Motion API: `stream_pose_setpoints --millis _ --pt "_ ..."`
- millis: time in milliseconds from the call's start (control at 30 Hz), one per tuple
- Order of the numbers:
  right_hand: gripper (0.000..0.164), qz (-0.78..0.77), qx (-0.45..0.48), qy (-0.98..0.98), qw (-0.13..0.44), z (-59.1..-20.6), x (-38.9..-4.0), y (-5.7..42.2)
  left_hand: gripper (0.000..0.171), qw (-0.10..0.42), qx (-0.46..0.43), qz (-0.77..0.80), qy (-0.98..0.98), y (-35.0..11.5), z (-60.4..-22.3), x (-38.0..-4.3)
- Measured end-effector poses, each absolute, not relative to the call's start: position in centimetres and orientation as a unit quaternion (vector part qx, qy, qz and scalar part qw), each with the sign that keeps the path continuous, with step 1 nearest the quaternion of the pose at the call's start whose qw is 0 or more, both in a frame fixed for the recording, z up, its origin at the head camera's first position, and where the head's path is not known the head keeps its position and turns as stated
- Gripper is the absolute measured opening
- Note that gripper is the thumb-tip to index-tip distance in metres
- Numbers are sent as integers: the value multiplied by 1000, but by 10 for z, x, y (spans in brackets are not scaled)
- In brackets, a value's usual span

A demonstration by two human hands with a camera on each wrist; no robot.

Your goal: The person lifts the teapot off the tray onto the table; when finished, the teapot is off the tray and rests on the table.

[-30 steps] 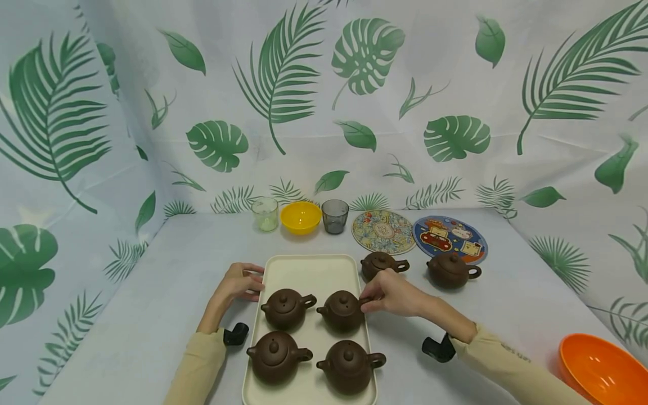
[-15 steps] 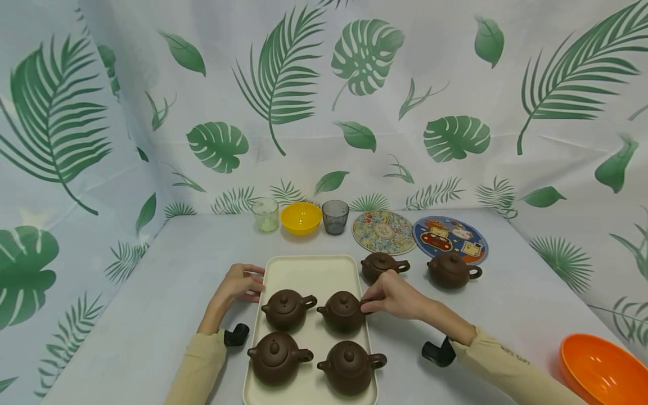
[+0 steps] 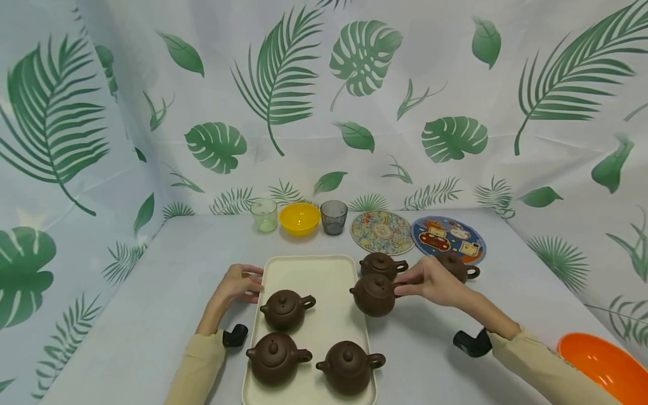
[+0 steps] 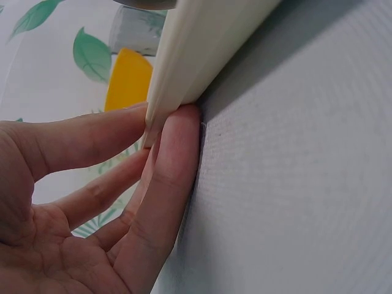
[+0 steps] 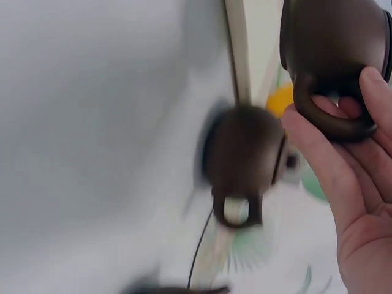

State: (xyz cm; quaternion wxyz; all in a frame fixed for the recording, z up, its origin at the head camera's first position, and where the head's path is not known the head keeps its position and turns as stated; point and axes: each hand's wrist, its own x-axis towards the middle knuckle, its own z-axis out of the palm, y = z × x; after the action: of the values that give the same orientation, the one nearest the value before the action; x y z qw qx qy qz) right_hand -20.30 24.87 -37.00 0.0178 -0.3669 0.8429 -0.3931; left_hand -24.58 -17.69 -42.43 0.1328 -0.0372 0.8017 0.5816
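Observation:
My right hand (image 3: 430, 281) pinches the handle of a dark brown teapot (image 3: 373, 298), held up over the right edge of the cream tray (image 3: 309, 270). The right wrist view shows its handle (image 5: 337, 125) between thumb and fingers. On the tray stand three more brown teapots: one at mid-left (image 3: 285, 310), one at front left (image 3: 275, 360), one at front right (image 3: 347, 368). At the tray's left edge, my left hand (image 3: 240, 284) pinches the rim (image 4: 177, 73), with fingertips above and below it in the left wrist view.
Right of the tray stand a brown teapot (image 3: 377, 263) and another teapot (image 3: 458, 269), partly hidden by my right hand. Behind are a green glass (image 3: 264, 215), yellow bowl (image 3: 300, 219), grey glass (image 3: 333, 217), floral mat (image 3: 382, 232) and blue mat (image 3: 448, 236). An orange bowl (image 3: 602, 360) sits front right.
The right hand has lifted the teapot from the tray's middle right and carried it up and to the right. The left hand has stayed at the tray's edge.

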Motion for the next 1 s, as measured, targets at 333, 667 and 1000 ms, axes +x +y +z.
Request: stream_pose_setpoints --millis 333,667,1000 --pt "11 -379 -363 851 -5 -363 -198 318 45 133 -35 581 802 -176 -423 -245" --pt "14 -371 -335 866 27 -382 -191 379 45 131 -39 578 804 -176 -423 -245" --pt "20 -388 -345 854 35 -391 -188 394 46 130 -36 577 805 -175 -423 -243"
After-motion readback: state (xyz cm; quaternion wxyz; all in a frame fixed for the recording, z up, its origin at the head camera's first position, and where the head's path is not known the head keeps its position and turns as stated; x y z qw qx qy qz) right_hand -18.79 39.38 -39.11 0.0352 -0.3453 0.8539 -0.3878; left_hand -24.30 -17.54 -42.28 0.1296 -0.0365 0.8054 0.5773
